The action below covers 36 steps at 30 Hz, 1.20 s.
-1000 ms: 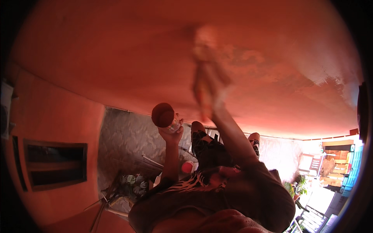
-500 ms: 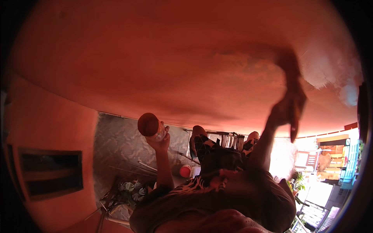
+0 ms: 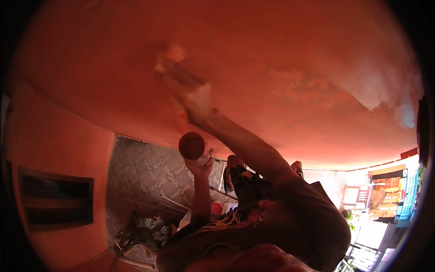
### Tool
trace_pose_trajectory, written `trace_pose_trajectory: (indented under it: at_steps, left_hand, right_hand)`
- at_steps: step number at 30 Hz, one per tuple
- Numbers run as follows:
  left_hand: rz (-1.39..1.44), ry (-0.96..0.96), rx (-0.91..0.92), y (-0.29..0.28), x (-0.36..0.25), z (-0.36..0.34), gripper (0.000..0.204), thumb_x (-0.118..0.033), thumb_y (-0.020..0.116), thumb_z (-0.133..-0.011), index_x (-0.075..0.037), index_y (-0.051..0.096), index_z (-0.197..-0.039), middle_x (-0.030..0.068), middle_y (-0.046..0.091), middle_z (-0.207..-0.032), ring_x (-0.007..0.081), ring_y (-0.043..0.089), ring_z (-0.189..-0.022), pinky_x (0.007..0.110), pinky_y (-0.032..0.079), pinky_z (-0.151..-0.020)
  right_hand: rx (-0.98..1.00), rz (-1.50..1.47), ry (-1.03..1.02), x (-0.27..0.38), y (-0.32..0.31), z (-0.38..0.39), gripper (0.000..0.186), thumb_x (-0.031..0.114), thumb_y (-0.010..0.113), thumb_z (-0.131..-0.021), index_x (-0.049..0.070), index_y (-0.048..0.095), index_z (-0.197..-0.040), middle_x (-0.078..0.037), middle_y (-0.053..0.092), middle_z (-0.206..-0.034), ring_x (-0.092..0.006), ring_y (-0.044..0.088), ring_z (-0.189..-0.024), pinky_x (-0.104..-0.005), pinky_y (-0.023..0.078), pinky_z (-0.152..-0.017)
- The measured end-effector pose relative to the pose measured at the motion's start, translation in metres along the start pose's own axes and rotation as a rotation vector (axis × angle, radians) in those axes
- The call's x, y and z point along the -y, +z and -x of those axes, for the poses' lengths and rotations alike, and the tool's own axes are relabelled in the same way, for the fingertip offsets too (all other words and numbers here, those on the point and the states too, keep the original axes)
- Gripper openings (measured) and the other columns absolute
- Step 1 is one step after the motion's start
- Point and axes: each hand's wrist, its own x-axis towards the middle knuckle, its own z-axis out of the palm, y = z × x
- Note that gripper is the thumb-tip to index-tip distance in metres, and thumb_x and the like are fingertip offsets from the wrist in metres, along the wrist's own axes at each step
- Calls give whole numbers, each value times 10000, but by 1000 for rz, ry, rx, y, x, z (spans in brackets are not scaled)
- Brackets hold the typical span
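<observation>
Head view, all places relative to the cup. Your left hand (image 3: 201, 167) held the cup (image 3: 195, 152) from below and the right, fingers wrapped around its side, mouth facing the camera. Inside read dark red-brown; couldn't tell how full.

Your right hand (image 3: 197, 97) was above the cup, motion-blurred, gripping what looked like a brush (image 3: 180, 115). Right fingers were closed around it; exact placement of each too smeared to tell. Brush head was up and left of the cup, at the red wall (image 3: 272, 36); couldn't tell if it touched. Orange handle end was just above the cup's rim, depth gap unclear. Your right forearm (image 3: 247, 140) ran in from the cup's right.

Blotchy patch (image 3: 299, 84) on the wall: up and right of the cup. Dark window (image 3: 56, 199): left and lower. Red container (image 3: 217, 207): below, slightly right. Leafy plant (image 3: 152, 229): below, left. Grey mottled floor (image 3: 145, 167): left of the cup.
</observation>
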Motion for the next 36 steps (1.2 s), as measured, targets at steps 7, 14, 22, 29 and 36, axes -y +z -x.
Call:
trace_pose_trajectory:
  at_steps: [7,14,22,29,36]
  left_hand:
    - [53,-46,118,-10,-1,4,619,-500,565,-912,-96,502,-1376,150,529,-1299,341,512,-1024,310,526,-566]
    - [24,-151,122,-10,-11,-3,653,-505,575,-899,-112,470,-1410,145,525,-1310,334,515,-1020,298,511,-582]
    - [2,-289,144,-31,-17,-15,667,-556,561,-887,-113,501,-1382,159,551,-1288,379,519,-1018,334,493,-561]
    - [105,-436,128,-60,-15,-32,699,-547,655,-830,-101,529,-1354,167,520,-1288,325,508,-1013,309,512,-555]
    - [88,-667,268,-37,-4,-52,682,-443,703,-849,-93,486,-1393,137,469,-1303,324,496,-1043,292,521,-582]
  right_hand:
    - [-28,22,165,-40,-92,59,404,92,646,-834,63,645,-1237,-160,680,-1171,-261,720,-875,-329,590,-672]
    - [-190,1788,445,-108,-426,232,301,208,615,-957,-2,656,-1169,-151,696,-1056,-258,705,-858,-316,574,-692]
    - [-332,702,344,-57,-186,157,250,198,629,-934,48,645,-1133,-77,647,-1056,-207,645,-765,-314,541,-656]
    - [18,-216,114,-5,-61,128,362,152,618,-911,56,627,-1260,-91,635,-1242,-203,629,-846,-315,548,-734]
    - [-581,98,528,-72,-214,191,241,81,593,-915,6,684,-1125,-125,687,-1096,-198,638,-1028,-332,523,-887]
